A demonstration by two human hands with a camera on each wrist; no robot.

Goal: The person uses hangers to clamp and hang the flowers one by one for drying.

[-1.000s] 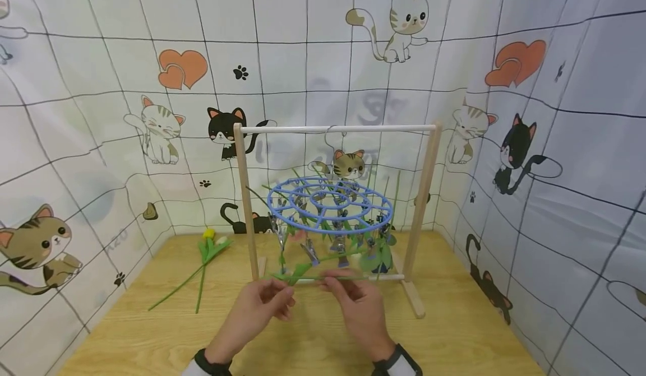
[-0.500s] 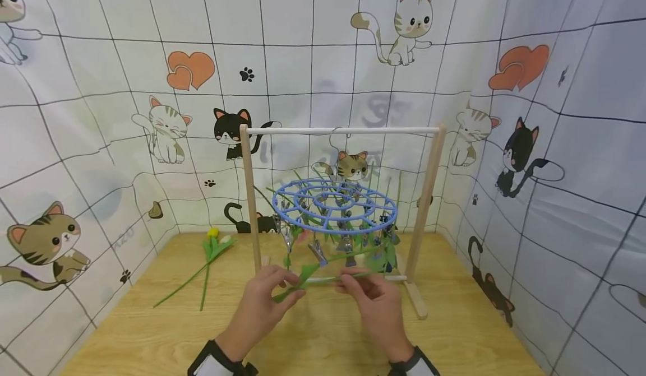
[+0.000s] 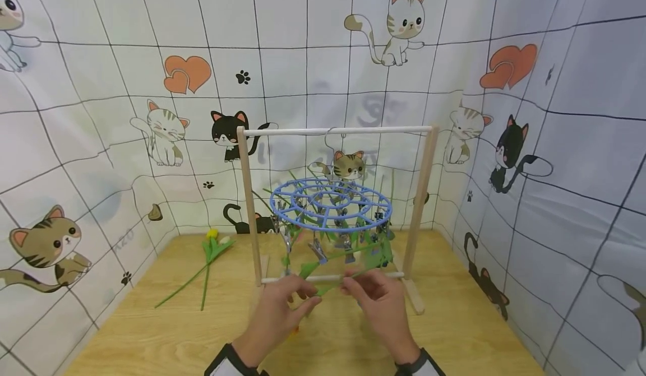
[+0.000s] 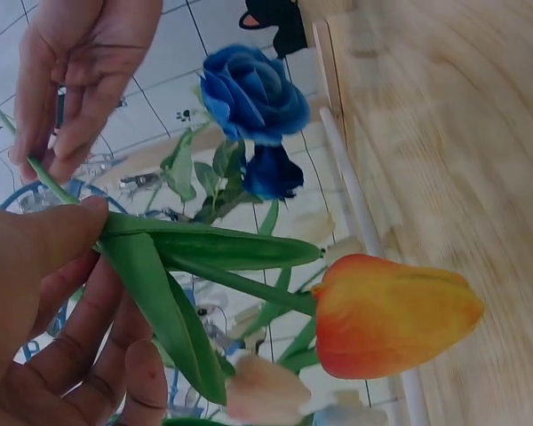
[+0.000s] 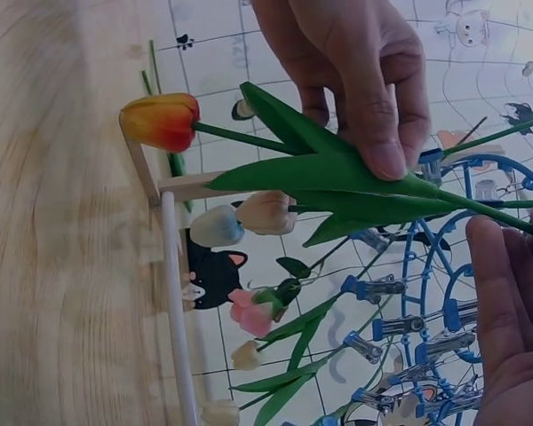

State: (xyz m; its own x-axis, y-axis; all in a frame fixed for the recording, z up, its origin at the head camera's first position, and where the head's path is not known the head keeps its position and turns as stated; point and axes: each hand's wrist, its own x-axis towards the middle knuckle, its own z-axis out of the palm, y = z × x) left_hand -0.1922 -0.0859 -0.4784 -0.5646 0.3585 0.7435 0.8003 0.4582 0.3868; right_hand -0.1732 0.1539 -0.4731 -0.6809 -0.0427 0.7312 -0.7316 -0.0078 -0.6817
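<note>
An orange-yellow artificial tulip point(image 4: 395, 315) with long green leaves is held between both hands in front of the rack. My left hand point(image 3: 282, 306) pinches it where the leaves meet the stem, as the left wrist view shows. Thumb and fingers of my right hand point(image 3: 381, 306) pinch the bare stem point(image 5: 480, 211) further along. The bloom points down toward the table. Just beyond the hands, a blue round clip hanger point(image 3: 330, 202) hangs with several flowers clipped to it, heads down, including blue roses point(image 4: 253, 93) and a pink flower point(image 5: 253, 311).
A wooden stand point(image 3: 423, 208) with a white top bar point(image 3: 338, 131) carries the hanger. Metal clips point(image 5: 373, 288) dangle around its rings. Two tulips, one with a yellow bloom point(image 3: 212, 233), lie on the wooden table point(image 3: 151, 342) at the left. A cat-print cloth point(image 3: 282, 68) surrounds the table.
Both hands have shifted to the right in the head view. The tulip stem and leaves have tilted between them, and its orange bloom now shows below my left hand.
</note>
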